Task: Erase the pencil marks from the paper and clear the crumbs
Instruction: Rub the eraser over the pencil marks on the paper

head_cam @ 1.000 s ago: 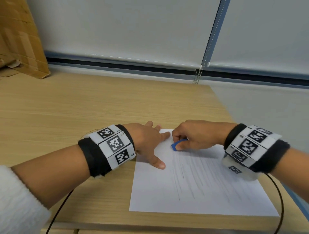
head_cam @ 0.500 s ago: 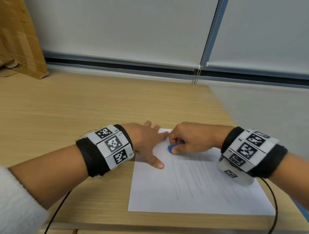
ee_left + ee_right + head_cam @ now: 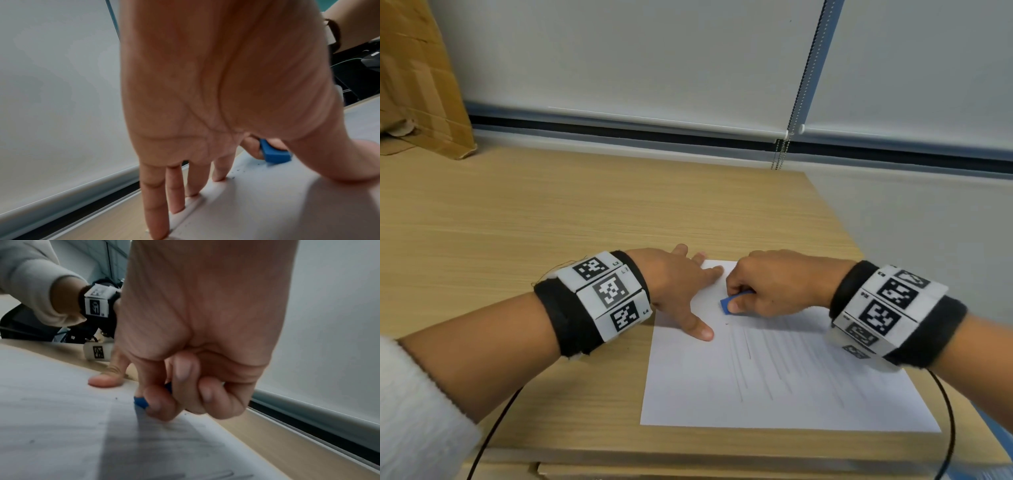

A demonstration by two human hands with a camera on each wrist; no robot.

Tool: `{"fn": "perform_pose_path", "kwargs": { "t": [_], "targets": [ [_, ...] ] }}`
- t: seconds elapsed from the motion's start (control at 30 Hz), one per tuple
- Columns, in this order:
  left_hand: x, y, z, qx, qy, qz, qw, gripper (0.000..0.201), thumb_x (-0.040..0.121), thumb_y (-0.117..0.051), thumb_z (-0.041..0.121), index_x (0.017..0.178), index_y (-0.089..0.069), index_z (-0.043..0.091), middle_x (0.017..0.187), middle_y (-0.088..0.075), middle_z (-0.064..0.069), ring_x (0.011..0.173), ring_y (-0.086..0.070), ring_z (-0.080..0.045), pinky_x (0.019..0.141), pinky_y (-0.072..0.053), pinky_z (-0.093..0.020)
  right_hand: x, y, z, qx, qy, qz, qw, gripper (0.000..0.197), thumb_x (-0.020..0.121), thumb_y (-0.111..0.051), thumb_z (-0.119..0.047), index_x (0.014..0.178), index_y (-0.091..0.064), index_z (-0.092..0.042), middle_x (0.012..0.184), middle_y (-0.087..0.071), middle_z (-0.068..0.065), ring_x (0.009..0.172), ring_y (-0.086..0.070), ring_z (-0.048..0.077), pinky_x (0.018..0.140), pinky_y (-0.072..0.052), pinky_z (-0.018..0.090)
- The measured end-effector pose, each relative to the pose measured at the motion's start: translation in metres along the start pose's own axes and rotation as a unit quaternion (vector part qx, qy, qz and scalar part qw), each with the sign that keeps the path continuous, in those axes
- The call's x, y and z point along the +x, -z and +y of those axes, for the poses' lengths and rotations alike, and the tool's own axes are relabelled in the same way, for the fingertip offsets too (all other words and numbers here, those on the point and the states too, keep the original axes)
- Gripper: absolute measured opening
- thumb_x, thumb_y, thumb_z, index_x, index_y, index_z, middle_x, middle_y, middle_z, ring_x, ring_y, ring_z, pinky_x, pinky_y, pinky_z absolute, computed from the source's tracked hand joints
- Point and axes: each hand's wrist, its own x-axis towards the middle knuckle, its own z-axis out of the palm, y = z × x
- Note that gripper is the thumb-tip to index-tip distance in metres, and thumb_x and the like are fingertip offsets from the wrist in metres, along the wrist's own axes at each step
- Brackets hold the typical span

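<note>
A white sheet of paper (image 3: 784, 383) with faint pencil lines (image 3: 750, 353) lies on the wooden desk (image 3: 585, 212). My right hand (image 3: 767, 287) pinches a blue eraser (image 3: 729, 303) and presses it on the paper's top left part. The same eraser (image 3: 275, 154) shows beside my left palm, and its tip (image 3: 140, 400) pokes out under my right thumb. My left hand (image 3: 681, 284) lies flat with straight fingers (image 3: 158, 203) on the sheet's top left corner. Small dark crumbs (image 3: 236, 170) dot the paper near the eraser.
A cardboard box (image 3: 417, 78) leans at the desk's far left. A window blind with a bead chain (image 3: 787, 137) runs along the back. The desk's right edge (image 3: 839, 226) lies close to the paper. Black cables (image 3: 493, 431) hang off the front edge.
My right hand has slid the eraser a little to the left across the top of the paper, closer to my left hand. The left hand keeps its place.
</note>
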Motion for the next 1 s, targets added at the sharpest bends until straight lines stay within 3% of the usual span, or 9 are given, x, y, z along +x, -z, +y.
{"fn": "perform_pose_path", "kwargs": {
  "t": [0.2, 0.33, 0.5, 0.67, 0.83, 1.0],
  "targets": [
    [-0.001, 0.001, 0.000, -0.005, -0.003, 0.001, 1.000, 0.109, 0.078, -0.055, 0.073, 0.153, 0.014, 0.033, 0.162, 0.015, 0.003, 0.148, 0.009, -0.026, 0.109, -0.028, -0.050, -0.014, -0.011, -0.013, -0.011, 0.041, 0.001, 0.999, 0.033, 0.094, -0.047, -0.044, 0.072, -0.053, -0.020, 0.063, -0.052, -0.003, 0.062, -0.051, 0.021, 0.055, -0.036, 0.031],
    [-0.001, -0.001, 0.000, -0.005, -0.002, 0.004, 1.000, 0.107, 0.079, -0.054, 0.073, 0.153, 0.013, 0.034, 0.162, 0.014, 0.003, 0.148, 0.010, -0.026, 0.109, -0.027, -0.050, -0.004, -0.010, -0.008, 0.002, 0.011, 0.030, 1.000, 0.032, 0.094, -0.047, -0.042, 0.069, -0.049, -0.022, 0.060, -0.047, -0.005, 0.058, -0.046, 0.018, 0.055, -0.036, 0.032],
    [0.001, -0.001, 0.000, -0.004, 0.004, 0.008, 1.000, 0.109, 0.077, -0.054, 0.075, 0.152, 0.014, 0.035, 0.162, 0.015, 0.005, 0.148, 0.008, -0.025, 0.108, -0.029, -0.049, -0.018, -0.012, -0.019, 0.005, 0.054, -0.024, 0.998, 0.034, 0.093, -0.048, -0.042, 0.073, -0.055, -0.016, 0.059, -0.050, -0.002, 0.055, -0.045, 0.019, 0.052, -0.034, 0.030],
    [0.000, -0.002, -0.001, -0.008, 0.002, 0.009, 1.000, 0.108, 0.078, -0.053, 0.074, 0.152, 0.014, 0.034, 0.162, 0.015, 0.004, 0.148, 0.011, -0.026, 0.109, -0.027, -0.051, -0.009, -0.009, -0.011, -0.008, 0.011, 0.028, 1.000, 0.037, 0.094, -0.047, -0.041, 0.064, -0.047, -0.020, 0.058, -0.046, -0.004, 0.055, -0.044, 0.016, 0.051, -0.032, 0.031],
    [0.001, -0.001, 0.001, -0.002, 0.000, 0.007, 1.000, 0.105, 0.078, -0.055, 0.073, 0.151, 0.014, 0.041, 0.162, 0.013, 0.001, 0.147, 0.007, -0.030, 0.105, -0.030, -0.053, -0.024, -0.013, -0.020, 0.018, 0.043, -0.040, 0.998, 0.036, 0.093, -0.049, -0.044, 0.070, -0.054, -0.016, 0.059, -0.050, -0.003, 0.055, -0.044, 0.018, 0.056, -0.038, 0.032],
    [-0.001, 0.001, 0.001, 0.002, -0.007, 0.003, 1.000, 0.102, 0.079, -0.053, 0.073, 0.150, 0.015, 0.044, 0.162, 0.013, -0.001, 0.147, 0.007, -0.031, 0.102, -0.032, -0.054, -0.009, -0.011, -0.004, 0.020, -0.003, 0.019, 1.000, 0.038, 0.094, -0.049, -0.039, 0.061, -0.045, -0.019, 0.057, -0.046, -0.003, 0.058, -0.046, 0.020, 0.059, -0.042, 0.036]
  ]
}}
